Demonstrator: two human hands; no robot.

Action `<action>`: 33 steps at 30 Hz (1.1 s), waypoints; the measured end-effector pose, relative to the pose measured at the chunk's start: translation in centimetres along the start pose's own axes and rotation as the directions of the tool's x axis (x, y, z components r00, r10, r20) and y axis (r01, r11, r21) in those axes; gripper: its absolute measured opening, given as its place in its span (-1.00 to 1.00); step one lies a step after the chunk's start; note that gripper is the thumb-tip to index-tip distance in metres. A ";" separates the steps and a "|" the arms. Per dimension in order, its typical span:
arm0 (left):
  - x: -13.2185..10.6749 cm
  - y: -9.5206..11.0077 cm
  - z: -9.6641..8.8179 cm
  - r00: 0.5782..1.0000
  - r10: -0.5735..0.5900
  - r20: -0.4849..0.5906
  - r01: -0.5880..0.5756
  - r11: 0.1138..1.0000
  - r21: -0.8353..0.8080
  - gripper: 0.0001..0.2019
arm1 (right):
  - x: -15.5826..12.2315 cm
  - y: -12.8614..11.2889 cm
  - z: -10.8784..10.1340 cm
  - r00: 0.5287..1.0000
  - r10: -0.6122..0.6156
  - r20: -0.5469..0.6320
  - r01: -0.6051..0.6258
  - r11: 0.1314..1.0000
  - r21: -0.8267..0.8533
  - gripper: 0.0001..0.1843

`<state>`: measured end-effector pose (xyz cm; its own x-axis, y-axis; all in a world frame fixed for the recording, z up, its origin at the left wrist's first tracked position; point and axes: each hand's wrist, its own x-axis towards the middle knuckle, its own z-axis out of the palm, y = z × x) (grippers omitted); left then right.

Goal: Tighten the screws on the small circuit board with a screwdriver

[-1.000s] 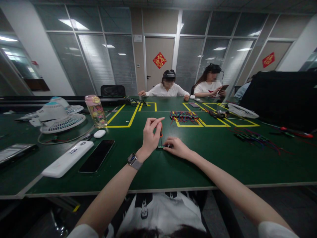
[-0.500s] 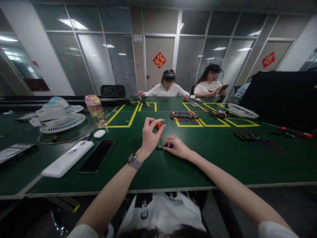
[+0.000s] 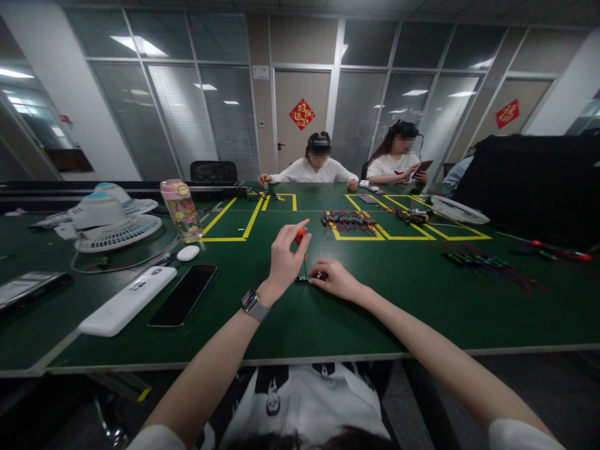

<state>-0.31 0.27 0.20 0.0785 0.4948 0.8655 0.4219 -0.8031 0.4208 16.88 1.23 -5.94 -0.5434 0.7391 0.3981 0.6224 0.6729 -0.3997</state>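
My left hand point(image 3: 285, 260), with a watch on the wrist, is closed round the orange handle of a small screwdriver point(image 3: 301, 240) that stands upright, its tip down on a small component point(image 3: 310, 276) on the green table point(image 3: 300, 312). My right hand point(image 3: 334, 279) lies on the table just right of it, fingers pinched on that small component, holding it down. The component is mostly hidden by my fingers.
To the left lie a black phone point(image 3: 184, 294), a white power bank point(image 3: 127, 299), a white mouse point(image 3: 188, 252), a bottle point(image 3: 182, 210) and fans point(image 3: 112, 222). Bundles of coloured wires point(image 3: 347, 220) lie ahead and to the right point(image 3: 482, 261). Two people sit at the far end.
My left fingers have shifted on the screwdriver handle, turning it; the orange top now shows more. My right hand has stayed in place.
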 end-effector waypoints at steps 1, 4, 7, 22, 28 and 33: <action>0.0 0.0 0.0 1.000 0.009 -0.013 -0.009 1.000 0.027 -0.75 | 0.0 0.0 0.0 1.000 0.000 -0.002 0.000 1.000 -0.002 -0.88; 0.0 -0.1 0.1 0.999 0.013 -0.045 -0.010 0.997 0.072 -0.77 | 0.0 0.0 0.0 1.000 -0.001 -0.003 0.001 1.000 -0.008 -0.88; 0.0 -0.2 0.1 1.000 0.002 -0.029 -0.002 1.000 0.028 -0.73 | 0.0 0.1 0.1 1.000 0.002 0.002 -0.002 1.000 -0.011 -0.88; 0.0 -0.1 0.2 1.000 0.009 -0.029 -0.008 0.999 0.054 -0.75 | 0.0 0.0 0.1 1.000 0.023 0.008 -0.023 1.000 -0.007 -0.88; 0.1 -0.1 0.1 1.000 0.007 -0.010 -0.006 0.999 0.048 -0.73 | 0.0 0.1 0.1 1.000 0.015 0.005 -0.015 1.000 0.004 -0.88; 0.1 0.2 0.1 0.999 -0.001 0.043 -0.001 0.999 0.035 -0.74 | 0.0 0.1 0.1 1.000 0.019 0.008 -0.019 1.000 0.010 -0.88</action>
<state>-0.09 0.15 0.34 0.1173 0.5092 0.8526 0.4534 -0.7913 0.4102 16.87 1.28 -6.04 -0.5358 0.7522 0.3836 0.6271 0.6587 -0.4156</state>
